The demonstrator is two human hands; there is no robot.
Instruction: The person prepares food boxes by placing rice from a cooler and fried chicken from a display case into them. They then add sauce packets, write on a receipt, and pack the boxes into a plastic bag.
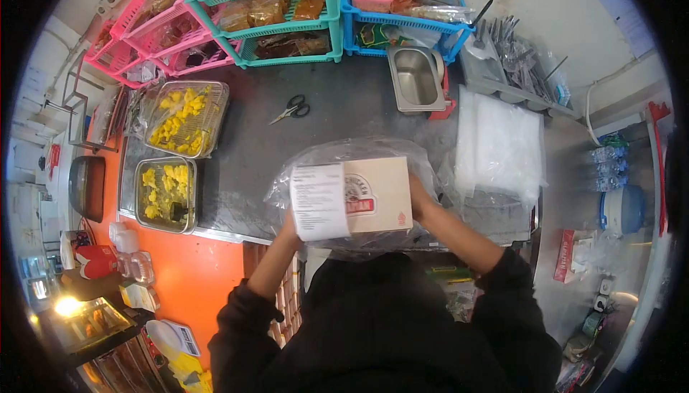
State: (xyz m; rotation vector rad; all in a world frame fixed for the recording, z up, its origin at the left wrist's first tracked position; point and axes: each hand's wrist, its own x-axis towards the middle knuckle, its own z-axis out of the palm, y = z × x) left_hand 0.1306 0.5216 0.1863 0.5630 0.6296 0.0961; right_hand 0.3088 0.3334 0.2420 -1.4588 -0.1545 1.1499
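A cardboard food box [387, 192] with a printed logo is held up between my hands over the near edge of the dark worktop. A white printed receipt [318, 203] covers its left part. My left hand [290, 225] grips the lower left side, its fingers mostly hidden behind the receipt and box. On the right side, my right hand [419, 198] is closed against the box edge, fingertips out of sight behind it. A crumpled clear plastic bag [423, 150] spreads around and beneath the box.
Scissors [291, 109] lie on the worktop [251, 156]. Two trays of yellow food [195, 150] [167, 229] stand left. A metal container [416, 81] and a plastic-bag stack [499, 145] are right. Teal [337, 16], pink [161, 34] and blue racks [349, 20] line the back.
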